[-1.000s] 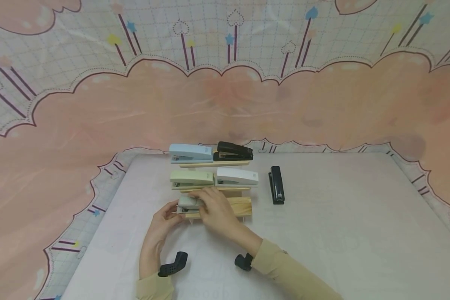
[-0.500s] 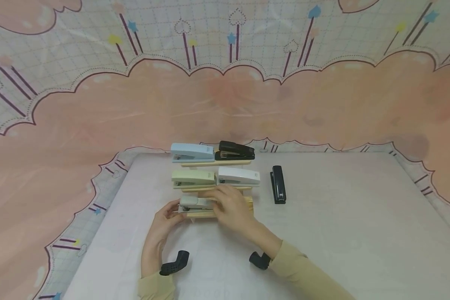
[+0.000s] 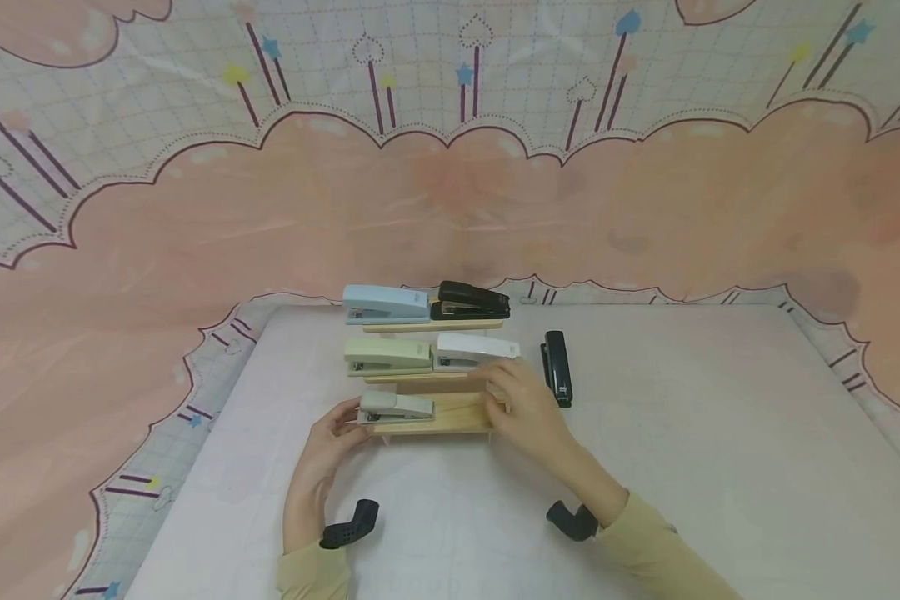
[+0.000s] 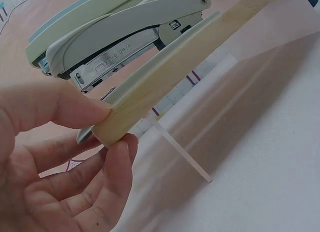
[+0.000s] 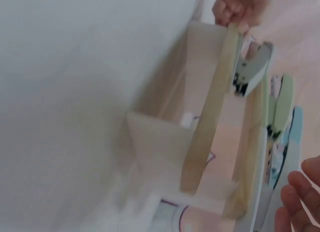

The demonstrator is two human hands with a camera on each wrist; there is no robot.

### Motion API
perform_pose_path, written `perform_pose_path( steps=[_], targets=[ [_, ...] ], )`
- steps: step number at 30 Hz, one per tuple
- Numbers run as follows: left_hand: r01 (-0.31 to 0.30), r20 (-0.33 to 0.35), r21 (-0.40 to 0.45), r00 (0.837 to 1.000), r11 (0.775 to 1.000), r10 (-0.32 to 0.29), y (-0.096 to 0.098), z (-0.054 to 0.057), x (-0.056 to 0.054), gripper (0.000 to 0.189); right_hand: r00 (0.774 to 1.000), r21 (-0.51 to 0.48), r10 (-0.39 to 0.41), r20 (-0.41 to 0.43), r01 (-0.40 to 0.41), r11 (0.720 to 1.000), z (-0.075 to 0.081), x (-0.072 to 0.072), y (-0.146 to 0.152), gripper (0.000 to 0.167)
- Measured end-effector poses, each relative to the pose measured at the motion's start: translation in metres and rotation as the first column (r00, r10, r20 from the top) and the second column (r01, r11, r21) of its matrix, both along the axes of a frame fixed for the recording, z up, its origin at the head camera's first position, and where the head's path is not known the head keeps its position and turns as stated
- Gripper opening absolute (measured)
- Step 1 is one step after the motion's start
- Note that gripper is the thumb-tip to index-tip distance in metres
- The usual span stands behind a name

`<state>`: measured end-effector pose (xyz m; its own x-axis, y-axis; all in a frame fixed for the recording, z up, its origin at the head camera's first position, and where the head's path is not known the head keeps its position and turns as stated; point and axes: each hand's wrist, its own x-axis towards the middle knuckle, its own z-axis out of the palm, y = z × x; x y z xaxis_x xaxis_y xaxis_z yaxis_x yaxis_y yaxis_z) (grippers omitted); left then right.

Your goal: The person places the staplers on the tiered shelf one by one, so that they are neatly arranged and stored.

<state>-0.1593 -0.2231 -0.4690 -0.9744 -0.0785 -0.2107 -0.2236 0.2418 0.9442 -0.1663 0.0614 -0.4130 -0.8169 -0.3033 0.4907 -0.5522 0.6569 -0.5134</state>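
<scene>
A light grey stapler [image 3: 397, 407] sits at the left end of the lowest wooden shelf board [image 3: 461, 414]. My left hand [image 3: 336, 439] pinches that board's left end, thumb on top and fingers curled under the wood [image 4: 107, 127], right beside the stapler's front tip [image 4: 90, 134]. My right hand [image 3: 528, 412] is at the board's right end with relaxed fingers and nothing in them. Its fingers [image 5: 300, 197] show at the edge of the right wrist view, near the white stapler [image 3: 476, 350], and overlap that stapler's lower edge in the head view.
A green stapler [image 3: 388, 355] shares the middle shelf with the white one. Above are a light blue stapler [image 3: 386, 304] and a black stapler [image 3: 471, 300]. Another black stapler [image 3: 557, 368] stands on the white table [image 3: 720, 433] to the right. Translucent supports [image 5: 160, 142] hold the boards.
My right hand has let go of the light grey stapler and moved right along the lowest shelf, leaving the stapler in full view. My left hand has stayed at the board's left end.
</scene>
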Motion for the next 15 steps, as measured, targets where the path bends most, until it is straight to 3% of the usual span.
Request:
perform_pose_path(
  steps=[8, 15],
  targets=[
    [-0.013, 0.002, -0.012, 1.0, 1.0, 0.013, 0.001, -0.001, 0.003, 0.058, 0.995, 0.007, -0.088, -0.048, 0.088, 0.996, -0.007, 0.0, 0.034, 0.028],
    [-0.017, 0.013, -0.01, 1.0, 1.0, 0.017, 0.003, -0.003, 0.006, 0.058, 0.988, -0.025, -0.157, -0.003, 0.157, 0.987, -0.015, -0.002, 0.058, 0.029]
  ],
)
